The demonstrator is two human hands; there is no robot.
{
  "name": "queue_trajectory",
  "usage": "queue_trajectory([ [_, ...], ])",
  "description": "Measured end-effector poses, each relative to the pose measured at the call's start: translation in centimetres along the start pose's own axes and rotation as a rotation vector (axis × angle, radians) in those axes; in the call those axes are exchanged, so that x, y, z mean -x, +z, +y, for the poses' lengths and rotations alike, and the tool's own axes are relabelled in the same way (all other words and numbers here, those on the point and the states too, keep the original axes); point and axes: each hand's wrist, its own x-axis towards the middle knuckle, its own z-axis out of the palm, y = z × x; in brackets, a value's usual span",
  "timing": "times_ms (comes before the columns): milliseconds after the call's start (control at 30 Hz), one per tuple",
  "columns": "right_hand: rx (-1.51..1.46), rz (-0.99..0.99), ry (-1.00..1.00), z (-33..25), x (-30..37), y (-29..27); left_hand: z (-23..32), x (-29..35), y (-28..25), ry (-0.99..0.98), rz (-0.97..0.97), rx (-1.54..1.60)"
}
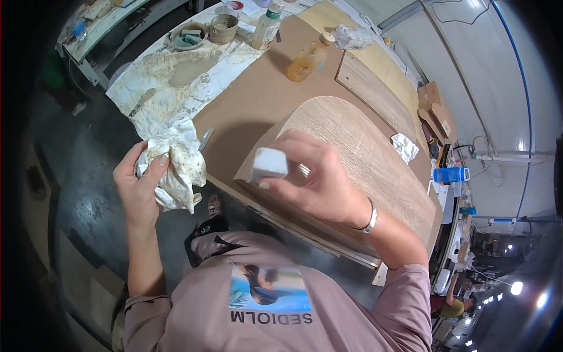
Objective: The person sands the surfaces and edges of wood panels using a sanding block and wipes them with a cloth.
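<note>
My left hand (141,182) is closed on a crumpled white cloth (179,167) with brownish stains, held off the table's near left side. In my right hand (319,176) is a small whitish block (269,163), gripped between thumb and fingers above the near left end of a wood-grain panel (358,141). The panel has a curved outer edge and lies on the brown tabletop (240,111). My right forearm crosses over the panel, and a metal bracelet circles that wrist.
At the back left are a stained sheet (193,76), a bowl with green sponges (190,36), a round tub (223,29) and a clear bottle (267,26). A bottle of amber liquid (309,57) lies near a second wooden panel (375,91). Crumpled white paper (404,148) sits at right.
</note>
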Motion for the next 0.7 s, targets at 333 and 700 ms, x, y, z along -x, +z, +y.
queue_trajectory([
  [333, 0.188, 0.199, -0.003, 1.6, -2.2, -1.2, -1.6, -1.8, -1.8, -0.038, -0.042, -0.02],
  [700, 0.456, 0.501, 0.156, 7.4, -5.4, -6.8, -2.9, -2.5, -2.0, -0.098, -0.043, 0.043],
])
